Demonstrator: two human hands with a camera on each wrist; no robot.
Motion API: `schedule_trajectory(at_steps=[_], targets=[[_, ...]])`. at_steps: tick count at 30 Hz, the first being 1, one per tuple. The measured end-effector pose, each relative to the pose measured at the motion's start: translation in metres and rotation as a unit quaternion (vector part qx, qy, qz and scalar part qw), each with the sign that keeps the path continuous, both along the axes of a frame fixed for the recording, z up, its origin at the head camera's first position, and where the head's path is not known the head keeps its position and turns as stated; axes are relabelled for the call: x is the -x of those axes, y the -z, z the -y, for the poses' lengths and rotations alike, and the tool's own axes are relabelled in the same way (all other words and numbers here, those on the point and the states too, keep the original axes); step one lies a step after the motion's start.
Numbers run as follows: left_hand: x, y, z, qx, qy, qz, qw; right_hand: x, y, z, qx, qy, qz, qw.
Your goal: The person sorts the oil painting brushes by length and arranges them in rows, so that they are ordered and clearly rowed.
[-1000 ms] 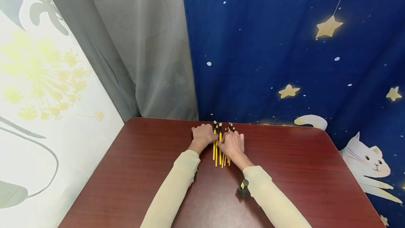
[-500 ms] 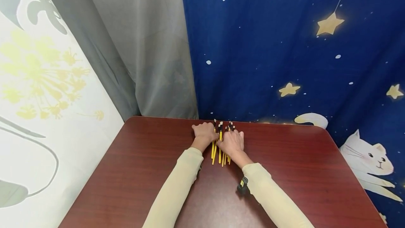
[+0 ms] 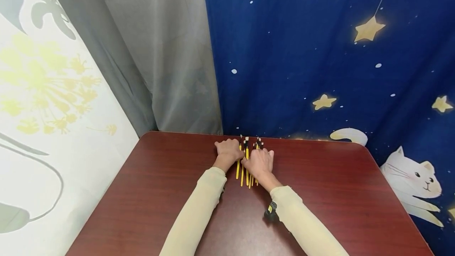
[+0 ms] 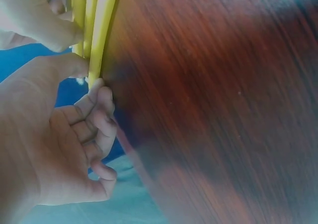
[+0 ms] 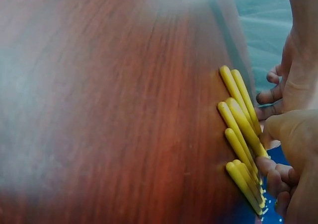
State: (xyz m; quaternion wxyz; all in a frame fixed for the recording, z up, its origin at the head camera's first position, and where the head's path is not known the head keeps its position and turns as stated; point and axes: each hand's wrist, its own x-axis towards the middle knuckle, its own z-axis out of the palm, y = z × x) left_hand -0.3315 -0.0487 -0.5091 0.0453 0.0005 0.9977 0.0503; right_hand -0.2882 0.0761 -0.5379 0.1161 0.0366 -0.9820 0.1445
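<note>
Several paintbrushes (image 3: 247, 174) with yellow handles, dark ferrules and pale bristles lie side by side near the table's far edge, bristles pointing away. My left hand (image 3: 228, 151) is at the row's left side. In the left wrist view its thumb and index finger pinch the outermost paintbrush (image 4: 102, 30), while the other fingers curl loosely. Over the row's right part, my right hand (image 3: 260, 164) covers the middle of several brushes. The right wrist view has its thumb and index finger about a yellow handle (image 5: 241, 117); the exact contact is partly hidden.
The reddish-brown wooden table (image 3: 163, 192) reaches back to a grey curtain (image 3: 185, 70) and a blue star-patterned curtain (image 3: 284, 70). A small black device (image 3: 271, 209) is strapped at the right wrist.
The leftmost paintbrush's handle end has moved slightly left. The brush beside it slanted left half a second ago and now lies straighter. Both hands have shifted only a little.
</note>
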Motion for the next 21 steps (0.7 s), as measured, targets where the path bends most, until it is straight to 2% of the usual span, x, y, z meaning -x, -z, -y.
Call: schedule_trajectory(at_steps=[8,16,21], targets=[[0.003,0.003,0.007,-0.003,0.022,-0.009,0.9997,-0.002,-0.006,0.002,0.020,0.005,-0.003,1.000],[0.001,-0.005,0.027,-0.011,0.011,0.003,0.9999,0.001,-0.008,0.004,0.064,-0.010,-0.001,0.998],[0.001,-0.010,0.045,-0.006,0.004,0.009,0.9999,0.003,-0.014,0.009,0.125,-0.007,0.023,0.992]])
